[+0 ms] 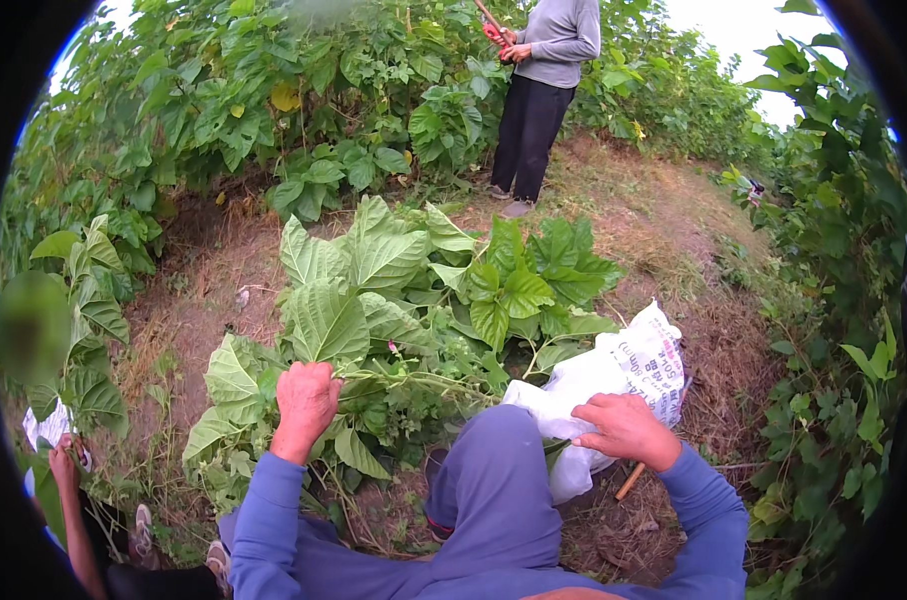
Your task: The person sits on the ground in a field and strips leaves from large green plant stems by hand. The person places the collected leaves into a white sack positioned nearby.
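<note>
My left hand (307, 405) is closed in a fist around a leafy green stem. From the fist the stem (423, 379) runs rightward across a pile of cut, broad-leaved branches (401, 300) on the ground before me. My right hand (626, 427) is over a crumpled white plastic sack (588, 375) that bears printing, at the pile's right side. Its thumb and fingers are slightly apart at the sack; whether they pinch it is unclear. Just below this hand, a wooden handle (630, 481) sticks out, its other end hidden. My bent knee (498, 465) rises between the hands.
Beyond the pile stands a person (551, 75) in a grey top, holding a long-handled red tool (495, 34). At lower left, another person's hand (65, 457) holds leafy branches (93, 337). Tall leafy plants (273, 97) line the far side, with more greenery (836, 300) on the right.
</note>
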Available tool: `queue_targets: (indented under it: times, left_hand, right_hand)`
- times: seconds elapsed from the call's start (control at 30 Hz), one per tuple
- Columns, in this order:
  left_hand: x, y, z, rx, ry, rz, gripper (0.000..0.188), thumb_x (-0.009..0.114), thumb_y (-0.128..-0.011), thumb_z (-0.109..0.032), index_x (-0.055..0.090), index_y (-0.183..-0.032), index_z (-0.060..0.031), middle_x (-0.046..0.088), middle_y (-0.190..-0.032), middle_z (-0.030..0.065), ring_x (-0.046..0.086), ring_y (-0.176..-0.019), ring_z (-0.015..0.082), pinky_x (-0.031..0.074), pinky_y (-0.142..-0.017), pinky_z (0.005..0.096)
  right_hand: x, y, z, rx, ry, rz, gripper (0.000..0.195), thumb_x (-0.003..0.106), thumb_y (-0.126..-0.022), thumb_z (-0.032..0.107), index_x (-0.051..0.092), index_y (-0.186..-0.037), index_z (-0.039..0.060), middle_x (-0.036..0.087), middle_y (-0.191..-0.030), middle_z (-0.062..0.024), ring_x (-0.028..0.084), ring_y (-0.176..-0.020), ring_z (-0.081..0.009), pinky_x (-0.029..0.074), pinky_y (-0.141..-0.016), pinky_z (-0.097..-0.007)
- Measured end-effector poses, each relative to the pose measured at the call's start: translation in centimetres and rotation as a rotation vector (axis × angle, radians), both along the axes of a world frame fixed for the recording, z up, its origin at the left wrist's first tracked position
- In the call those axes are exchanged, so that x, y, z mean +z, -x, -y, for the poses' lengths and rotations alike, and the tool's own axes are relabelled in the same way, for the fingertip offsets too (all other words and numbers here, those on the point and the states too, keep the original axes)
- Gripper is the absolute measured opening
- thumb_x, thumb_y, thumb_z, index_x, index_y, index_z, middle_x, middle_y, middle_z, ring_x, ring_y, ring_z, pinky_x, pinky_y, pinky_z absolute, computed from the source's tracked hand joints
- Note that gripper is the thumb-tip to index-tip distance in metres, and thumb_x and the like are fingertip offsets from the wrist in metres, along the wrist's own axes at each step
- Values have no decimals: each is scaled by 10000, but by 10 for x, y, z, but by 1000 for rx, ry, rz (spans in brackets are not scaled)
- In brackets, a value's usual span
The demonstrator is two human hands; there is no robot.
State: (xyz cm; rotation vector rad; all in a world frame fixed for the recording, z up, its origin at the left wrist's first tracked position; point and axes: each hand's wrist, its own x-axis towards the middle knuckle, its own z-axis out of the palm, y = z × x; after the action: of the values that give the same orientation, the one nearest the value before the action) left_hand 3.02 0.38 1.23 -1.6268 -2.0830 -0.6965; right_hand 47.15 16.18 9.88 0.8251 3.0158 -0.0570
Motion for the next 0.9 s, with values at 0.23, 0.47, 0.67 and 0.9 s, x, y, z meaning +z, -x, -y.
queue_targets:
  times: [0.23,0.47,0.67,0.9]
  left_hand:
    - [-14,18,8,94,-27,69,179,726,-726,-188,599,-774,-72,612,-751,101,581,-767,320,437,-651,448]
    - [-26,-20,-24,-24,11,12,175,725,-725,-185,592,-769,-80,607,-759,86,561,-761,297,418,-644,434]
    - [-9,-4,-17,25,-35,65,170,727,-729,-172,603,-800,-80,604,-766,94,560,-764,302,416,-656,433]
    - [14,-2,-14,50,-89,32,174,728,-728,-158,600,-816,-81,602,-762,98,554,-757,305,415,-663,435]
  right_hand:
    - [16,42,0,70,-46,-56,404,677,-804,429,626,-1084,143,631,-865,-73,640,-829,-303,497,-681,-443]
    - [-54,139,-13,327,360,-95,466,616,-871,454,612,-1175,100,660,-972,-139,642,-929,-320,497,-781,-437]
    - [-130,208,-41,-201,1250,-278,544,606,-910,443,552,-1230,6,627,-1078,-144,645,-898,-209,522,-698,-323]
    - [-150,256,-27,-491,1695,-801,495,617,-921,418,472,-1168,14,556,-1055,-134,624,-843,-203,538,-619,-310]
